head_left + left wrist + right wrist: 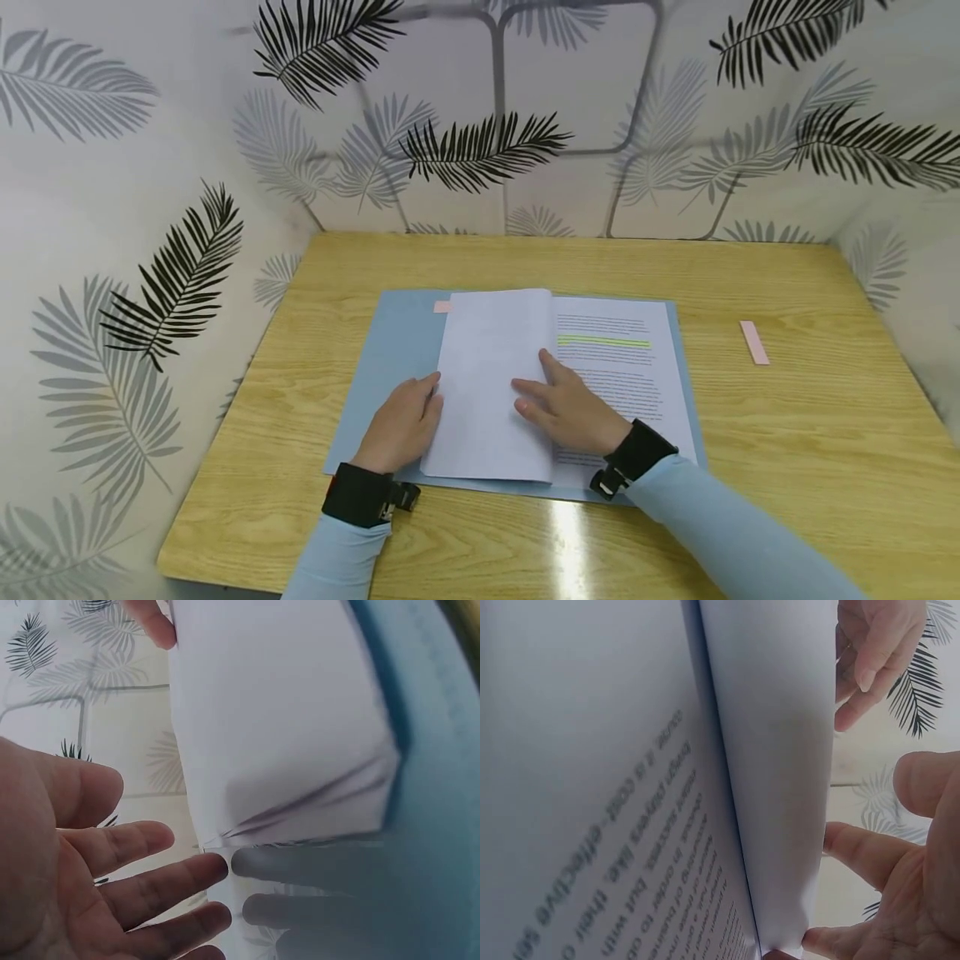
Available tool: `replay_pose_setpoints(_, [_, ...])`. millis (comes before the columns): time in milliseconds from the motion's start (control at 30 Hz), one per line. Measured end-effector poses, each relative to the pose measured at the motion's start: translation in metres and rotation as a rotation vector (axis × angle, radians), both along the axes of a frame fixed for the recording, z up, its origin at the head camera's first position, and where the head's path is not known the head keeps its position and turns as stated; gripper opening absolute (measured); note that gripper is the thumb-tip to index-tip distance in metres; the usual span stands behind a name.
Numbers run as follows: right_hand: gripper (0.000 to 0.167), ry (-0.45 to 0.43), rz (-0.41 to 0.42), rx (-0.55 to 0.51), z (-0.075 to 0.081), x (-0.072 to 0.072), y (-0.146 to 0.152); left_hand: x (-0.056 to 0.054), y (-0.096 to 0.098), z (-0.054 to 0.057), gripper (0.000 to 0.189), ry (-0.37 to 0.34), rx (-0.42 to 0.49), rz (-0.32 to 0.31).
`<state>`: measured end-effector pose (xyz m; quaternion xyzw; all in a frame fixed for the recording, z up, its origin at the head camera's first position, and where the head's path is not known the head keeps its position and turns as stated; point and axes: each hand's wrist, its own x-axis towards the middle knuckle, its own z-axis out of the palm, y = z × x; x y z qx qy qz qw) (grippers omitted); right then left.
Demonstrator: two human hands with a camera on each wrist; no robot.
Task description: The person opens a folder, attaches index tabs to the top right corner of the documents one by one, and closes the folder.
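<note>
A light blue folder [401, 333] lies spread on the table with printed sheets in it. Its turned-over page [487, 350] shows a blank white back on the left, and a printed page [615, 383] with a yellow-green highlighted line [604, 342] lies on the right. My left hand [397, 425] is at the blank page's left edge, its fingers fairly straight in the left wrist view. Loosely spread, the fingers of my right hand [577, 408] touch the blank page near the fold. A pink tab [442, 307] sticks out from the page's upper left edge.
A separate pink paper strip [754, 342] lies on the wooden table [825, 467] right of the folder. Leaf-patterned covering [465, 192] rises behind the table and along its sides. Black wrist straps with small cameras sit on both wrists.
</note>
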<state>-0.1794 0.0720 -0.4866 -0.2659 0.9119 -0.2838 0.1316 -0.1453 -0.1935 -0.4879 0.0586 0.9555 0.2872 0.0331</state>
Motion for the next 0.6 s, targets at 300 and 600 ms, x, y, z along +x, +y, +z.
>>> replay_pose_setpoints(300, [0.053,0.028,-0.041,0.058,-0.003,0.002,-0.006,0.001,0.005,-0.001,0.045,0.000,0.001,-0.004])
replay_pose_setpoints(600, [0.055,0.028,-0.028,0.016,0.002,0.003,-0.001,0.005,0.012,0.004,0.046,0.019,-0.016,-0.013])
